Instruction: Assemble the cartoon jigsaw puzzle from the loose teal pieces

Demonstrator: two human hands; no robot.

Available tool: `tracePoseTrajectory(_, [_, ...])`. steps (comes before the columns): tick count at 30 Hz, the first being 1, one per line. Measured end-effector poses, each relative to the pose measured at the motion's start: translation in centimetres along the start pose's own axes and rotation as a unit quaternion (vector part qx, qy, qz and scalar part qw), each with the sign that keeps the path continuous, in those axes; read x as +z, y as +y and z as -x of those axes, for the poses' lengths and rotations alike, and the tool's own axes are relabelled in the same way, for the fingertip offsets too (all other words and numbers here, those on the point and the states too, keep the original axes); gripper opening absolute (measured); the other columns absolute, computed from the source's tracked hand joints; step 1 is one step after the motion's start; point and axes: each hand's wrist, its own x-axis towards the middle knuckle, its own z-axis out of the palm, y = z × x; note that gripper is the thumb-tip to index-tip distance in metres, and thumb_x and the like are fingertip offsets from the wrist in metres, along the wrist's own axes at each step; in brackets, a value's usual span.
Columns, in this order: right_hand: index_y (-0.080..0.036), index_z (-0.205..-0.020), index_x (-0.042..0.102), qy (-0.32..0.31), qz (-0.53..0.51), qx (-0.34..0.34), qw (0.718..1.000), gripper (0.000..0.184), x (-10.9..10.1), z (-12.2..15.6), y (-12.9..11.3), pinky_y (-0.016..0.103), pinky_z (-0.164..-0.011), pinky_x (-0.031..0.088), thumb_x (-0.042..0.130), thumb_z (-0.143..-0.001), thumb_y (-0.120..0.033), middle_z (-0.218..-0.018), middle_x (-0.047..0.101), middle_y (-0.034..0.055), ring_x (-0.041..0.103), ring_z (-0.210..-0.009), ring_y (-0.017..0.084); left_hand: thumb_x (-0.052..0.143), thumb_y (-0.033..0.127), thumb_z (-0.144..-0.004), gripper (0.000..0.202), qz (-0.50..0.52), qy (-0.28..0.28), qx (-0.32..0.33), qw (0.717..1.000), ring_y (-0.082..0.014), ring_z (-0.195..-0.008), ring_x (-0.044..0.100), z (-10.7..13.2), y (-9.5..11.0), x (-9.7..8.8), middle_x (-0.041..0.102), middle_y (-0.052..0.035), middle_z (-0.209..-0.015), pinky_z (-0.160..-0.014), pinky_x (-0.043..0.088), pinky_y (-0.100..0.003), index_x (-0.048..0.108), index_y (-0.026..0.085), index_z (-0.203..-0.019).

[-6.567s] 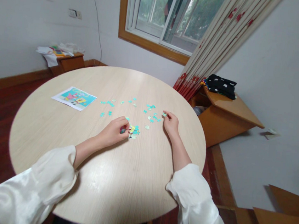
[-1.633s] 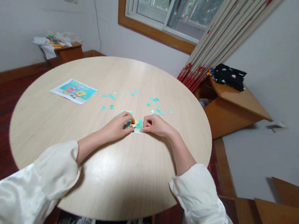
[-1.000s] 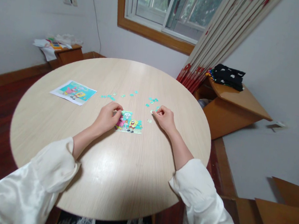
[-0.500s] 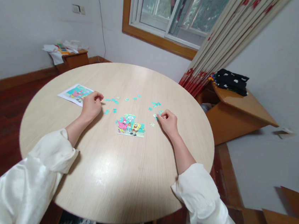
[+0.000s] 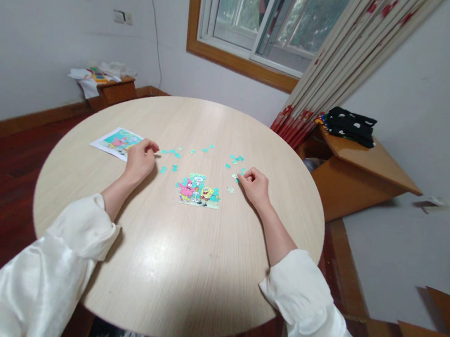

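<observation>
Left hand (image 5: pixel 140 158): off the small rectangular cartoon jigsaw panel (image 5: pixel 199 190), now curled beside the printed colour reference sheet (image 5: pixel 117 142) at the row of loose turquoise pieces (image 5: pixel 170 152).

Right hand (image 5: pixel 255 184): withdrawn from the panel to a pale loose piece (image 5: pixel 235 176) (fingertips pinched at it).

Panel: uncovered, fully visible; earlier both hands pressed on it.

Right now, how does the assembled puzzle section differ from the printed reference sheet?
The assembled puzzle section lies mid-table between the hands; the printed reference sheet lies far left, beside the left hand. The sheet has a white border and looks larger; the section has none, and its top edge looks uneven. Neither is held. Both show what looks like the same cartoon scene on teal.
</observation>
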Motion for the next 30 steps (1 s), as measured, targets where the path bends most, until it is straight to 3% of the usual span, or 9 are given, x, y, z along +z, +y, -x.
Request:
tracePoseTrajectory(6, [-0.021, -0.056, 0.045, -0.003, -0.003, 0.0, 1.0, 0.022, -0.1, 0.0, -0.2, 0.025, -0.054, 0.028, 0.061, -0.066, -0.033, -0.047, 0.035, -0.0086, 0.033, -0.049, 0.01, 0.041, 0.012, -0.07, 0.032, 0.014, -0.062, 0.01, 0.998, -0.0216, -0.102, 0.064, 0.3, 0.0, 0.4, 0.07, -0.0088, -0.104, -0.096, 0.047, -0.037, 0.061, 0.019, -0.093])
tracePoseTrajectory(11, [-0.021, -0.055, 0.046, -0.001, 0.004, 0.006, 1.0, 0.021, -0.1, 0.1, -0.5, 0.025, -0.055, 0.029, 0.062, -0.066, -0.03, -0.047, 0.036, -0.0082, 0.034, -0.05, 0.01, 0.04, 0.015, -0.073, 0.046, -0.057, -0.146, 0.05, 0.986, -0.0258, -0.118, 0.056, 0.6, -0.1, 0.9, 0.064, -0.0114, -0.124, -0.109, 0.034, -0.045, 0.061, 0.016, -0.114])
tracePoseTrajectory(14, [-0.021, -0.055, 0.046, 0.0, 0.005, 0.008, 1.0, 0.021, -0.1, 0.1, -0.6, 0.025, -0.056, 0.029, 0.062, -0.066, -0.028, -0.047, 0.036, -0.0082, 0.034, -0.05, 0.01, 0.039, 0.016, -0.075, 0.043, -0.097, -0.173, 0.076, 0.977, -0.0275, -0.115, 0.058, 0.6, -0.1, 0.9, 0.066, -0.0121, -0.12, -0.108, 0.033, -0.046, 0.063, 0.015, -0.111])
tracePoseTrajectory(19, [-0.021, -0.055, 0.045, -0.001, 0.003, 0.007, 1.0, 0.022, -0.1, 0.1, -0.4, 0.025, -0.056, 0.029, 0.063, -0.066, -0.028, -0.047, 0.036, -0.0082, 0.035, -0.05, 0.01, 0.044, 0.02, -0.078, 0.031, -0.095, -0.143, 0.078, 0.982, -0.0267, -0.096, 0.064, 0.5, 0.2, 0.4, 0.071, -0.0126, -0.103, -0.09, 0.047, -0.038, 0.068, 0.016, -0.096])
tracePoseTrajectory(25, [-0.021, -0.055, 0.045, -0.004, -0.004, 0.004, 1.0, 0.022, -0.2, 0.1, -0.4, 0.025, -0.055, 0.028, 0.062, -0.066, -0.029, -0.046, 0.035, -0.0086, 0.032, -0.049, 0.01, 0.065, 0.04, -0.074, 0.029, -0.12, -0.177, 0.128, 0.968, -0.031, -0.102, 0.058, 1.0, 1.0, 0.4, 0.067, -0.0122, -0.105, -0.094, 0.039, -0.047, 0.072, 0.02, -0.094])
tracePoseTrajectory(30, [-0.021, -0.055, 0.046, -0.003, -0.004, 0.001, 1.0, 0.022, -0.1, 0.1, -0.4, 0.025, -0.054, 0.028, 0.063, -0.066, -0.03, -0.047, 0.036, -0.0083, 0.033, -0.05, 0.01, 0.066, 0.037, -0.076, 0.022, -0.135, -0.2, 0.121, 0.963, -0.0306, -0.103, 0.055, 1.2, 0.8, 0.8, 0.065, -0.0112, -0.106, -0.095, 0.035, -0.048, 0.074, 0.022, -0.09])
